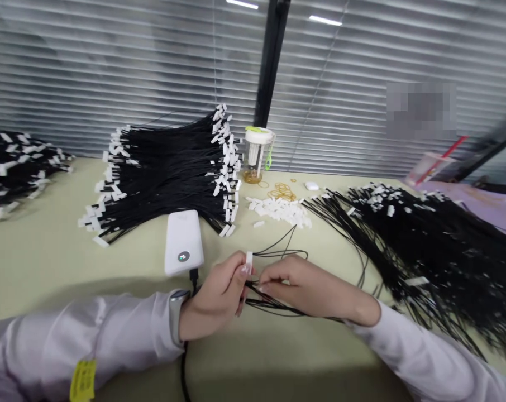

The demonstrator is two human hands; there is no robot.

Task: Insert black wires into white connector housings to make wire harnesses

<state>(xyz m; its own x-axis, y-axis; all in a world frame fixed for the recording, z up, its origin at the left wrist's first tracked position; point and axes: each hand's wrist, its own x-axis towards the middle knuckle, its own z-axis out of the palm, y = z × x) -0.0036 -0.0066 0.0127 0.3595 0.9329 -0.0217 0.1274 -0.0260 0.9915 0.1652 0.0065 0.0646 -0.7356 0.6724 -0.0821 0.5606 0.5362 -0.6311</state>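
My left hand point(219, 293) is closed, its thumb and fingers pinching a small white connector point(249, 260) with thin black wires coming out of it. Close beside it on the right, my right hand point(297, 283) is closed on the thin black wires point(273, 306), fingertips pinched together. Some wires loop above the right hand, and others pass beneath it toward the right sleeve. The ends inside both hands are hidden by the fingers. Just beyond the hands lies a pile of loose white connectors point(280, 210).
A white power bank point(184, 241) with a black cable lies left of the hands. Behind it is a big stack of black wires point(165, 162) with white ends. More wires point(437, 240) spread at right. A bottle point(255, 156) and rubber bands point(281, 191) stand near the blinds.
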